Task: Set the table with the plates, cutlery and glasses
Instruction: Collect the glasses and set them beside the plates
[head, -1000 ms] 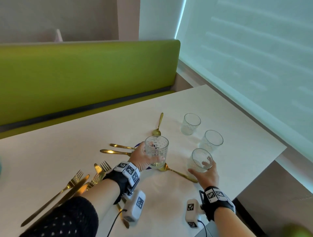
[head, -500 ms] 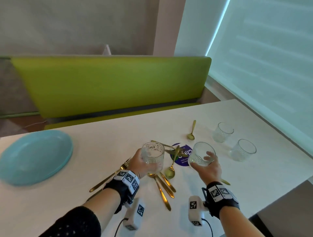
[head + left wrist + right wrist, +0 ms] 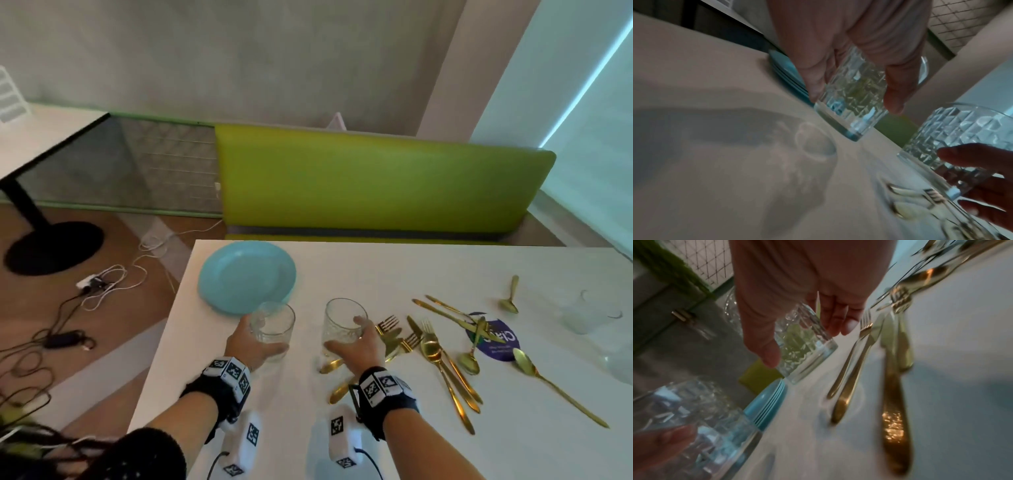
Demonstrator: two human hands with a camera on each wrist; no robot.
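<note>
My left hand (image 3: pixel 251 346) grips a cut-glass tumbler (image 3: pixel 273 329) just above the white table (image 3: pixel 376 274), close to the near rim of the stack of blue plates (image 3: pixel 245 275). In the left wrist view this glass (image 3: pixel 851 100) hangs tilted over the table, with thumb and fingers around it. My right hand (image 3: pixel 358 346) holds a second tumbler (image 3: pixel 342 323), seen from the right wrist as a glass (image 3: pixel 803 345) lifted beside gold forks (image 3: pixel 857 353). Gold knives, forks and spoons (image 3: pixel 442 359) lie scattered to the right.
Two more glasses (image 3: pixel 587 315) stand blurred at the far right of the table, by a purple sticker (image 3: pixel 498 341). A green bench (image 3: pixel 376 192) runs behind the table. Cables (image 3: pixel 99 284) lie on the floor to the left, near another table's black foot (image 3: pixel 51 246).
Both hands have carried their glasses leftward across the table, from beside the cutlery to near the blue plates. My view has swung left.
</note>
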